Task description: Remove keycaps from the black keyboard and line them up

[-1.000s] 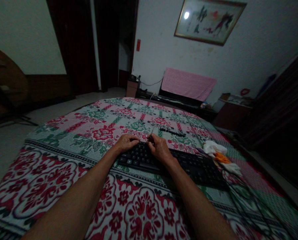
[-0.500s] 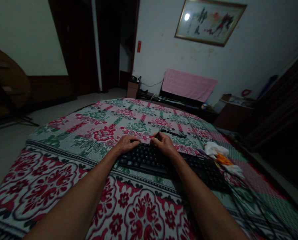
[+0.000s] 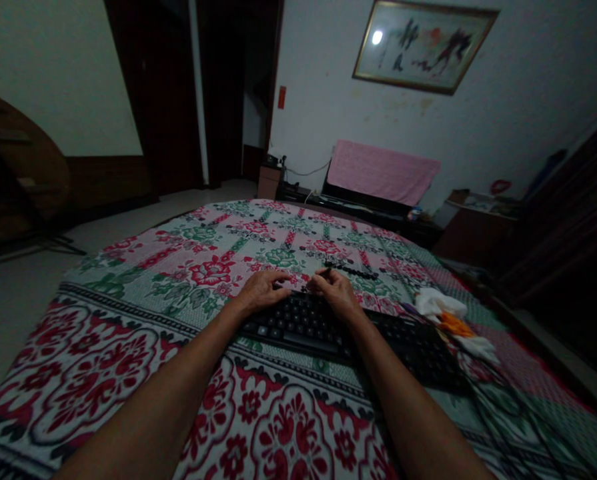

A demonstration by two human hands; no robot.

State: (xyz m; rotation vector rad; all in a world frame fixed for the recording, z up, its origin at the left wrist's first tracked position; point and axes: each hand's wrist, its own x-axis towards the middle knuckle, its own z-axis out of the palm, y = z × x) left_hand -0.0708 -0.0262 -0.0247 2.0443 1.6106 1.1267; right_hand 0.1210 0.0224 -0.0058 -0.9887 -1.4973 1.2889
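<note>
A black keyboard [image 3: 298, 327] lies on a patterned cloth in front of me. My left hand [image 3: 263, 291] rests at its far left edge, the thumb by the top keys and the index finger stretched out apart from it. My right hand [image 3: 331, 293] is over the far edge near the keyboard's middle, thumb and fingers pinched together. Something small and dark shows at those fingertips, too dim to name. Just beyond the right hand, a row of small black pieces [image 3: 358, 273] lies on the cloth.
Right of the keyboard lie a crumpled white and orange cloth [image 3: 453, 323] and dark cables [image 3: 503, 407]. The red and green flowered cover [image 3: 213, 270] spreads over the large surface. A pink towel [image 3: 383, 172] hangs over something by the far wall.
My left thumb and index finger have parted more. The right hand's fingers have shifted slightly at the keyboard's far edge. The whole view has moved a little.
</note>
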